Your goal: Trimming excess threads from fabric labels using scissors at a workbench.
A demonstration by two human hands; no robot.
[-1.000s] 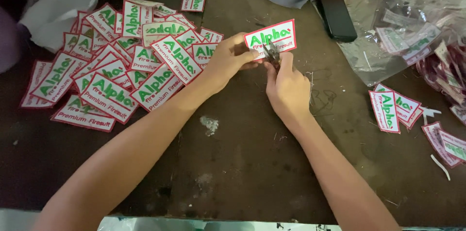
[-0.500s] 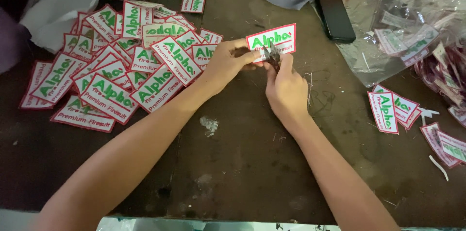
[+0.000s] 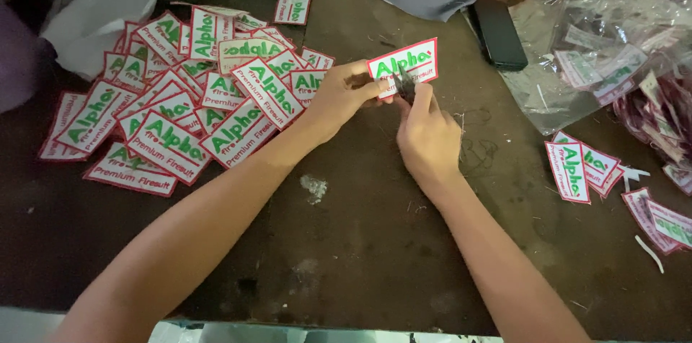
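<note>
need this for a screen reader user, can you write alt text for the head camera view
A person's left hand holds a white embroidered patch with red border and green lettering while the right hand works a small dark tool at its edge. This happens over a dark brown table, with a heap of matching patches at left and a few more patches at right.

Small garment-label workshop: worn dark worktable (image 3: pixel 346 256), heap of embroidered patches (image 3: pixel 180 105) at 10 o'clock, bagged patches (image 3: pixel 605 62) at 2 o'clock, thread scraps (image 3: pixel 479 152).
</note>
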